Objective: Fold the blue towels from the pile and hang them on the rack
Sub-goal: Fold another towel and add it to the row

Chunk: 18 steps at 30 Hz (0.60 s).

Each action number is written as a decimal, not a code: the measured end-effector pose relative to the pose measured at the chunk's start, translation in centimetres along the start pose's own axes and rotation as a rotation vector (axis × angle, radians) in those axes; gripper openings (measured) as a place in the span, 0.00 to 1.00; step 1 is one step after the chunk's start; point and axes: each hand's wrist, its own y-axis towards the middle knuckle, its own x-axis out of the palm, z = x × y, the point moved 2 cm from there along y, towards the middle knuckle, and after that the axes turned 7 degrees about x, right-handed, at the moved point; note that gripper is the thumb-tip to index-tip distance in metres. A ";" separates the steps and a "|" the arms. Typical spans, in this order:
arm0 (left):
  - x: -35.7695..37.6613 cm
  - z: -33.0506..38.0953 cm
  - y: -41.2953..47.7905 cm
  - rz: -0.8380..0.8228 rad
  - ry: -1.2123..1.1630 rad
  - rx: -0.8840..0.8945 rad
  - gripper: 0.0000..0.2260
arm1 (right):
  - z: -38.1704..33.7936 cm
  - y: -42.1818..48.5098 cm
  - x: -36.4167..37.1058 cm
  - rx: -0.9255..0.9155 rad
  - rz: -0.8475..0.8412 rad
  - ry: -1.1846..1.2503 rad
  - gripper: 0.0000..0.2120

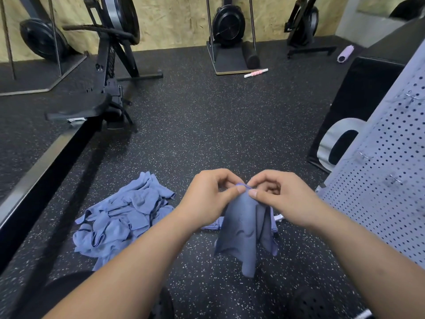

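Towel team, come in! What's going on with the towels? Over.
Left grip and right grip pinching blue towel at top edge. It hangs loose. Pile on floor, left. Nothing blocking pegboard rack, right.

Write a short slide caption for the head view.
The left hand and right hand pinch a blue towel by its top edge, beside the towel pile.

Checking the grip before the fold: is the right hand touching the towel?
Touching. The head view shows the right hand pinching the towel at its top edge, beside the left hand.
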 end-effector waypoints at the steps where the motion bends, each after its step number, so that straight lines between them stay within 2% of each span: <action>1: -0.3 -0.3 0.2 0.040 0.012 0.008 0.01 | -0.1 0.0 -0.1 0.003 -0.011 -0.017 0.06; 5: -2.7 -1.1 1.1 0.261 0.065 -0.004 0.04 | 0.5 0.1 -1.5 0.063 -0.007 -0.248 0.06; 8: -5.6 -1.4 1.4 0.466 0.180 -0.029 0.03 | 1.5 0.3 -3.4 0.077 0.165 -0.505 0.04; 11: -8.2 -2.3 1.3 0.622 0.213 -0.065 0.02 | 2.0 0.1 -5.5 0.092 0.311 -0.600 0.06; 18: -9.8 -2.7 0.9 0.772 0.260 -0.118 0.03 | 2.5 -0.8 -8.0 -0.003 0.513 -0.860 0.06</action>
